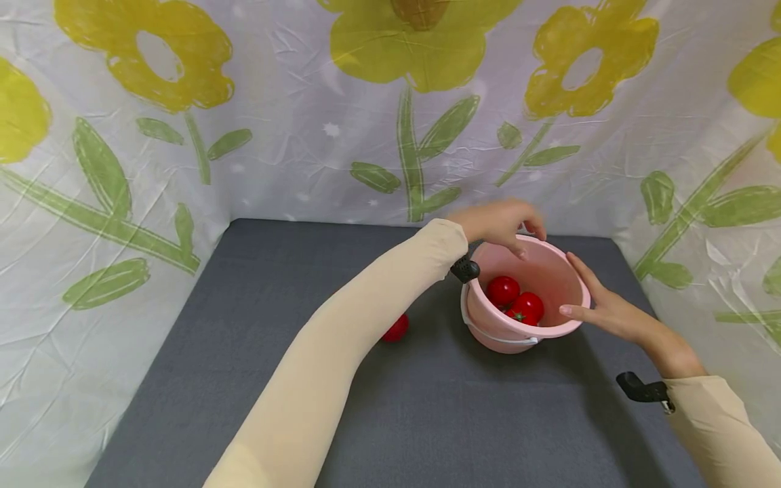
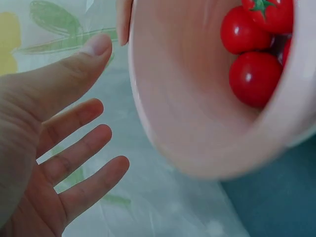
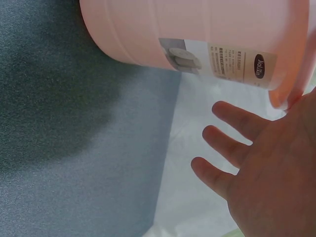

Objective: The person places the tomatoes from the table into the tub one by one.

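A pink bucket [image 1: 495,333] stands on the grey table with several red tomatoes [image 1: 503,290] inside. Above its far left rim is the left hand [image 1: 502,220], blurred, holding nothing; the left wrist view shows that hand [image 2: 59,133] with fingers spread outside the rim [image 2: 140,94]. At the bucket's right side, the right hand [image 1: 622,318] touches the rim with thumb and index finger. In the right wrist view, three fingers of the right hand [image 3: 271,163] stretch out, spread and apart from the bucket wall [image 3: 197,29].
Another red tomato [image 1: 396,329] lies on the table left of the bucket, partly hidden by the left sleeve [image 1: 342,318]. The bucket's white handle [image 1: 497,339] hangs down its near side. A flowered cloth [image 1: 293,135] surrounds the table's back and sides.
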`<state>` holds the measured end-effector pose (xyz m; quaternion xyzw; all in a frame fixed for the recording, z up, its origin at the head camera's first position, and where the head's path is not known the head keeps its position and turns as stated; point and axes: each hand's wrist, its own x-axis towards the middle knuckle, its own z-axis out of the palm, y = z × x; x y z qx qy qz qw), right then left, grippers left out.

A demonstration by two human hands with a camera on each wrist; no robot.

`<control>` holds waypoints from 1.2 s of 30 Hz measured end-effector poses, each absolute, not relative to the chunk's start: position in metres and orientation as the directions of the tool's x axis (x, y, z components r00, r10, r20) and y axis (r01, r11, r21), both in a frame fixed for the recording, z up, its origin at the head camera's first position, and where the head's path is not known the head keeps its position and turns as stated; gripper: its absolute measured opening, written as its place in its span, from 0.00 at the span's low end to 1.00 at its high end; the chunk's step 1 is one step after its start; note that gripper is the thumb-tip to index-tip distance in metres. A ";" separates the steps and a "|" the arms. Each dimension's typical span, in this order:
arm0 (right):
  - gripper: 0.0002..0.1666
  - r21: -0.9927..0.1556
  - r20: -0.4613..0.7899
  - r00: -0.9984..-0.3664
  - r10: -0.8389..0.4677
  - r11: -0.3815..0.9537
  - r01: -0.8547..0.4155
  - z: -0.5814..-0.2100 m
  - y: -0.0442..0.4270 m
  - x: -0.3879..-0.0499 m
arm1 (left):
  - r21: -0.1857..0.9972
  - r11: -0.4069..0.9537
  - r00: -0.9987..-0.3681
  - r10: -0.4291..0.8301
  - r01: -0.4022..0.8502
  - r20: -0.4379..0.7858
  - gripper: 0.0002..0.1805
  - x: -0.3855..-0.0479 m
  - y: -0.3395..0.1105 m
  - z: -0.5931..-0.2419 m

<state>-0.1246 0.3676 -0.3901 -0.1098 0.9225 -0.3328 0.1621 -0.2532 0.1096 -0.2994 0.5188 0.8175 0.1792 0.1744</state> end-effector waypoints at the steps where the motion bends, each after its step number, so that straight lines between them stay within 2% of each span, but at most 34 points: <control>1: 0.62 -0.651 -0.224 -0.924 -0.310 0.753 -0.095 -0.390 0.367 -0.124 | 0.476 0.396 -0.400 0.911 0.786 -0.098 0.24 -0.254 0.105 -0.298; 9: 0.62 -0.635 -0.221 -0.928 -0.300 0.766 -0.096 -0.388 0.368 -0.122 | 0.491 0.395 -0.406 0.910 0.776 -0.090 0.26 -0.259 0.060 -0.298; 20: 0.62 -0.648 -0.204 -0.927 -0.316 0.753 -0.114 -0.391 0.368 -0.123 | 0.466 0.459 -0.494 0.868 0.756 -0.054 0.30 -0.241 -0.014 -0.306; 26: 0.62 -0.652 -0.214 -0.927 -0.308 0.752 -0.099 -0.390 0.365 -0.123 | 0.489 0.466 -0.524 0.852 0.737 -0.023 0.30 -0.222 -0.067 -0.330; 36: 0.62 -0.661 -0.209 -0.926 -0.315 0.743 -0.103 -0.390 0.365 -0.123 | 0.538 0.568 -0.645 0.762 0.623 -0.057 0.29 -0.201 -0.139 -0.393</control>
